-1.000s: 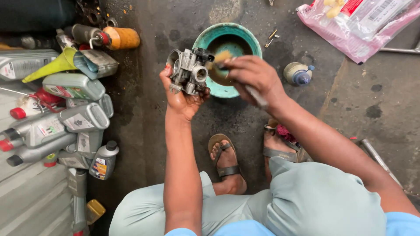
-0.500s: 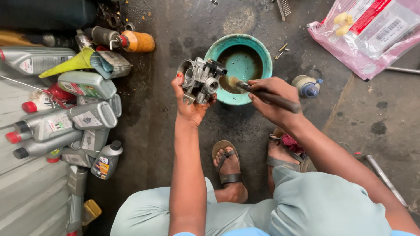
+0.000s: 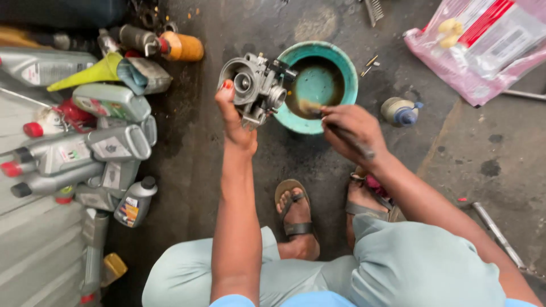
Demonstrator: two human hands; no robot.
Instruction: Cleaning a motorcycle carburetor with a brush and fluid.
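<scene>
We hold the metal carburettor (image 3: 256, 88) up in our left hand (image 3: 236, 122), fingers closed round its underside, just left of the teal bowl (image 3: 347, 68). Our right hand (image 3: 350, 131) grips a brush (image 3: 318, 111), bristles dipped in the bowl, pointing towards the carburettor.

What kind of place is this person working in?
Most likely a small vehicle repair workshop. Grey oil bottles crowd the stained concrete floor, the left hand holds a metal engine part, and the right hand dips a brush into a teal bowl.
</scene>
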